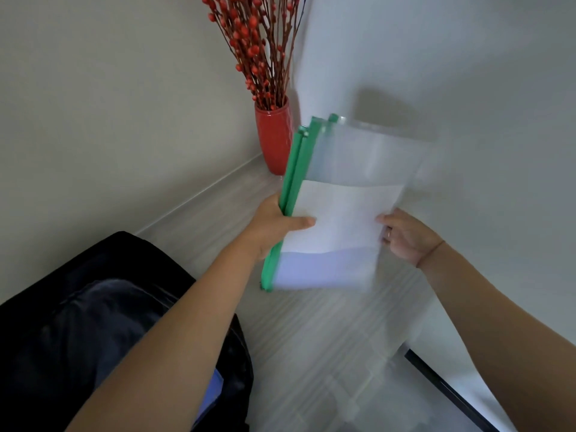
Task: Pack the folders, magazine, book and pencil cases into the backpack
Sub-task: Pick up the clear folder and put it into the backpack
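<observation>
Only one view here, the head cam, so going off that. The folders were up in the air over the floor, bunched as a stack of clear zip pouches w/ green edges, white paper inside. Left hand was clamped on the green zipper side, thumb pressed across the front, fingers behind. Right hand was pinching the opposite plain edge, fingertips barely on it.

The bit that matters imo: the backpack sat low and to the left, mouth open, right under the left forearm, well apart from the stack. Long axis of the folders ran roughly up-down, tilted a bit, bottom end nearest the person. So the left hand was clearly nearer the bag and prob the one to steer them down and left, bottom edge first. Can't tell how many folders exactly, bit blurry.

Red vase w/ berry twigs stood just behind the stack.
</observation>
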`<state>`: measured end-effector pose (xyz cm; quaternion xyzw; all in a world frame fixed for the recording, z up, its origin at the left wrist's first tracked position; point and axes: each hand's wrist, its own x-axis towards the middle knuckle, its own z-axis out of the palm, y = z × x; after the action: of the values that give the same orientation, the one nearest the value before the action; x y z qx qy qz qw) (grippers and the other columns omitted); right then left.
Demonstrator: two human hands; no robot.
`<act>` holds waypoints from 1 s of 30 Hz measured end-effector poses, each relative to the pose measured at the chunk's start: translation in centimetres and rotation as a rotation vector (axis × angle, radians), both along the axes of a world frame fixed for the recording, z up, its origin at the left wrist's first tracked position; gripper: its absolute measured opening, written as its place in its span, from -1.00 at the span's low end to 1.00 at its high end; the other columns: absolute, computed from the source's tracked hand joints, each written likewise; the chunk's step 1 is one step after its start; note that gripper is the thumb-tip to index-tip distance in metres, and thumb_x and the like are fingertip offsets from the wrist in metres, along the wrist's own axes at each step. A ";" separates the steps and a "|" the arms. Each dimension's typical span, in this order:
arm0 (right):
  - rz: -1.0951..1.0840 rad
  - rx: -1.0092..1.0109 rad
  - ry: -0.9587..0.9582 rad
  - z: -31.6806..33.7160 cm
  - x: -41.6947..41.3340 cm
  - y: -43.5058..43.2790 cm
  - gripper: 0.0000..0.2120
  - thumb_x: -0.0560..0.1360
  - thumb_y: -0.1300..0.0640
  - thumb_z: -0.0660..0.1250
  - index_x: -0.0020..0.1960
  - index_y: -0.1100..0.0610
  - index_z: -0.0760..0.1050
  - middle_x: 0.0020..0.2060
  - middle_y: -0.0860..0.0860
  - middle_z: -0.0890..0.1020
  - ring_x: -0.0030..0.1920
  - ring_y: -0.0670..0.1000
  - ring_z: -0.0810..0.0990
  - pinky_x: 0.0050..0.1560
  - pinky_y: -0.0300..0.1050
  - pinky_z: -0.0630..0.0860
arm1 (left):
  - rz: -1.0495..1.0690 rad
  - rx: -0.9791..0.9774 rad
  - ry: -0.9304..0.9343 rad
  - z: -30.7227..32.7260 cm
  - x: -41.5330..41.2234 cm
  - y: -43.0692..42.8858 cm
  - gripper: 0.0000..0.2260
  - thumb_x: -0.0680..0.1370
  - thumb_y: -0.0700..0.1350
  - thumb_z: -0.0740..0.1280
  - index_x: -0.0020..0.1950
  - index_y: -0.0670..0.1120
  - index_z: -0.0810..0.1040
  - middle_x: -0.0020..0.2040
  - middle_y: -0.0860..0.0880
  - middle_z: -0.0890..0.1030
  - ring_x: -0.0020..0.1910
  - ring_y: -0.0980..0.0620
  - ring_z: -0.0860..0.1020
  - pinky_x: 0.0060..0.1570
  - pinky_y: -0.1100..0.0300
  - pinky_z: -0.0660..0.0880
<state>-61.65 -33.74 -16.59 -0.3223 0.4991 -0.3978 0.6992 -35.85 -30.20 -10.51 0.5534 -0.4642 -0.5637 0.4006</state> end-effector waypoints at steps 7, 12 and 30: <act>0.107 -0.150 -0.162 2.6 2.5 -0.9 -0.51 0.39 0.45 0.25 0.09 -0.09 0.42 0.08 -0.12 0.58 0.17 -0.05 0.52 0.28 0.03 0.28 | 0.006 -0.055 -0.001 1.9 4.7 0.6 -0.64 0.34 -0.39 0.48 0.06 -0.09 0.59 -0.06 0.02 0.71 -0.10 0.06 0.68 -0.15 0.25 0.60; 0.170 -0.154 -0.111 2.6 3.3 -1.0 -0.43 0.41 0.52 0.14 0.13 -0.10 0.48 -0.02 -0.11 0.64 0.09 -0.07 0.57 0.23 -0.03 0.37 | -0.070 -0.023 -0.004 1.5 6.3 1.9 -0.61 0.34 -0.41 0.46 0.12 -0.16 0.58 0.02 -0.08 0.69 -0.02 -0.01 0.66 -0.01 0.18 0.60; 0.317 -0.105 0.283 -0.6 6.8 0.9 -0.69 0.40 0.33 0.42 0.13 0.39 0.56 0.15 0.27 0.60 0.21 0.13 0.56 0.40 0.07 0.35 | 0.217 0.129 0.085 -6.1 8.6 4.5 -0.59 0.29 -0.33 0.52 0.08 -0.06 0.57 -0.04 0.01 0.69 -0.11 0.13 0.67 -0.21 0.33 0.57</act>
<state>-54.82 -32.83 -17.22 -0.4855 0.5139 -0.2589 0.6581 -27.29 -25.74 -16.59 0.6005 -0.3470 -0.5688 0.4421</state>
